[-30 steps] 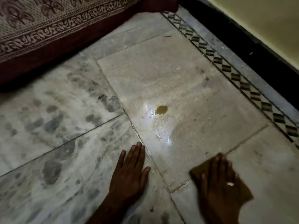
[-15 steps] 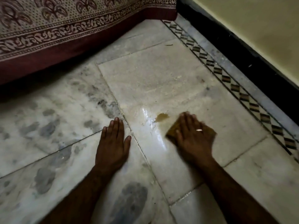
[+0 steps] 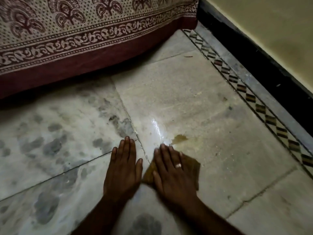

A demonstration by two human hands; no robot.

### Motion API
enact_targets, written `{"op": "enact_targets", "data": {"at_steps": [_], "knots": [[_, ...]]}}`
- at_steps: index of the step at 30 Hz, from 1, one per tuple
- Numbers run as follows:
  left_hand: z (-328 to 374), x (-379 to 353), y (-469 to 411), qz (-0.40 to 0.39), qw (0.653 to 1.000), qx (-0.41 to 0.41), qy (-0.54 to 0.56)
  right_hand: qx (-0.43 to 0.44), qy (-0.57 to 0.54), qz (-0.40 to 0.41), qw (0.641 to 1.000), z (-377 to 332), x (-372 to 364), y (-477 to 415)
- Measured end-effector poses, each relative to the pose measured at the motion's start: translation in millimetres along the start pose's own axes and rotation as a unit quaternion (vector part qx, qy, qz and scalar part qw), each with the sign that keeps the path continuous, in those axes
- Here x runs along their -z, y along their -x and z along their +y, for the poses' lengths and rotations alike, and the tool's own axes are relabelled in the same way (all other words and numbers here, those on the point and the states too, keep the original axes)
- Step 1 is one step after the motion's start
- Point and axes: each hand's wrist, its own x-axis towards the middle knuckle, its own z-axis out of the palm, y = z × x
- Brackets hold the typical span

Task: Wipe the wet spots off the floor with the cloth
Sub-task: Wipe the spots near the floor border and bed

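A brown cloth [image 3: 192, 167] lies flat on the marble floor [image 3: 194, 102] under my right hand [image 3: 172, 172], which presses on it with fingers spread; a ring shows on one finger. Just beyond the fingertips a brownish wet spot [image 3: 180, 138] sits beside a shiny wet streak [image 3: 156, 128]. A faint yellowish smear runs right of the spot. My left hand [image 3: 122, 168] rests flat on the floor next to the right hand, palm down, holding nothing.
A patterned maroon and cream bedspread [image 3: 84, 36] hangs down to the floor along the back left. A checkered tile border [image 3: 250, 97] and black skirting [image 3: 264, 65] run diagonally along the yellow wall on the right.
My right hand has slid the cloth left and nearer to me, from just right of the brown spot to below it. The left hand stays flat on the floor; the view has shifted.
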Motion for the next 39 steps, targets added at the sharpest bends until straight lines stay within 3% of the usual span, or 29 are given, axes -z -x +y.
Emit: {"op": "enact_targets", "data": {"at_steps": [6,13,18,22,25,31,35,39], "knots": [[0.1,1.0,0.7,0.003,1.000,-0.002,0.003,-0.085,-0.001,-0.006,0.996,47.5,17.5,-94.5],[2.6,1.8,-0.6,0.013,1.000,0.007,0.009,-0.294,0.028,0.038,0.955,82.6,19.7,-27.4],[4.0,-0.7,-1.8,0.020,1.000,0.007,0.002,-0.176,0.008,0.002,0.984,9.1,-1.4,-0.1],[2.3,-1.7,-3.1,0.028,0.999,0.002,-0.017,-0.071,-0.027,0.021,0.997,-22.0,7.7,-98.8],[1.8,-1.5,-3.8,0.035,0.999,0.003,-0.025,-0.042,-0.034,0.000,0.999,-15.7,17.2,-174.0],[0.3,0.4,-3.4,0.036,0.999,0.002,-0.013,-0.222,-0.024,0.027,0.974,66.6,28.5,-184.1],[-1.6,-3.5,-2.3,0.049,0.999,-0.006,-0.002,-0.354,-0.025,0.026,0.935,114.6,34.4,-118.2],[-2.9,-10.6,-1.2,0.077,0.997,-0.015,0.006,-0.477,0.000,0.037,0.878,118.6,36.4,-37.7]]}}
